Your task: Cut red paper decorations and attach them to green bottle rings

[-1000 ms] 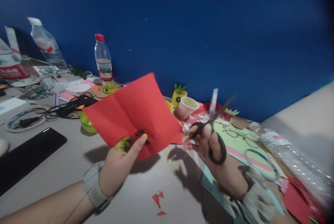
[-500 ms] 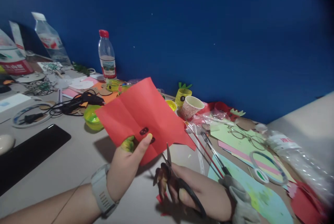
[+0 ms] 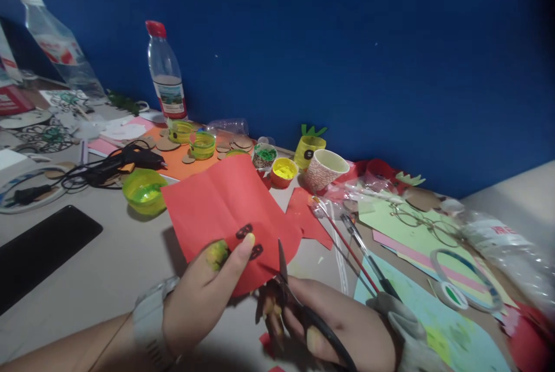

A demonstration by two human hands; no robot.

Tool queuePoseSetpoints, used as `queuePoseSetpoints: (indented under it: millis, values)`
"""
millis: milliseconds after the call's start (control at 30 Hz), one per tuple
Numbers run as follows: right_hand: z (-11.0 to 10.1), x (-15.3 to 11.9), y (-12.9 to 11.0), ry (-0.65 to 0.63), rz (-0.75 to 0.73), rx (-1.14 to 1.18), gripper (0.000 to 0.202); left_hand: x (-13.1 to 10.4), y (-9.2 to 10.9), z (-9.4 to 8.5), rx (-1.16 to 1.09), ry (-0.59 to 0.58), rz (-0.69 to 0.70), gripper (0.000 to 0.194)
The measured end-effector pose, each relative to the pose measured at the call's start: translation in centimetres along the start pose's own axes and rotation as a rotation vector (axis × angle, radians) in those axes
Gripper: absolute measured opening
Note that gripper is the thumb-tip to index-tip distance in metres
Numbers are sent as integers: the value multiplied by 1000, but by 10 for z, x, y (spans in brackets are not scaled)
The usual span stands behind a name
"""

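Observation:
My left hand [image 3: 212,288] pinches the lower part of a sheet of red paper [image 3: 221,198], thumb on top. The sheet is creased and bears two black oval drawings by my thumb. Yellow-green paint stains a finger of this hand. My right hand [image 3: 333,314] grips black-handled scissors [image 3: 284,274], whose blades point upward at the paper's lower right edge, one blade over the sheet. Whether they are cutting at this instant I cannot tell. Below the scissors lie small red paper scraps [image 3: 266,344] on the table.
Behind the paper stand a yellow paint cup [image 3: 284,172], a green paint cup [image 3: 264,155] and a patterned paper cup [image 3: 325,170]. A brush [image 3: 347,245] and a pen [image 3: 368,256] lie right. Left are a yellow-green bowl [image 3: 145,192], a glue gun [image 3: 134,155] and a black phone [image 3: 47,256].
The view has shifted, and the red sheet sits lower in it, uncovering the paint cups and another red paper piece behind. The scissors' blades now overlap the sheet's lower right edge.

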State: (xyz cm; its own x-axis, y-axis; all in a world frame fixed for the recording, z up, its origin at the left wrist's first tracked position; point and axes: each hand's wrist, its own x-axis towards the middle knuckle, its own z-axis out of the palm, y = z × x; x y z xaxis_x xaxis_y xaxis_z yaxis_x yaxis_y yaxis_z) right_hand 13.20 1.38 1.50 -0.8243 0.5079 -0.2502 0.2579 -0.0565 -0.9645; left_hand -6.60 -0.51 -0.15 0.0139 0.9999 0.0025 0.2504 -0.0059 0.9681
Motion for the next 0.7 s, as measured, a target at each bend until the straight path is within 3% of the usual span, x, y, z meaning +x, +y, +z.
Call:
queuePoseSetpoints:
  millis: [267, 500, 700]
  values:
    - [-2, 0, 9, -14, 112, 61, 12, 2, -2, -1, 85, -3, -29, 48]
    - [-7, 3, 4, -35, 185, 18, 17, 5, 0, -6, 264, 7, 55, 41]
    - [-2, 4, 7, 27, 235, -34, 38, 5, -1, -5, 259, 57, 63, 42]
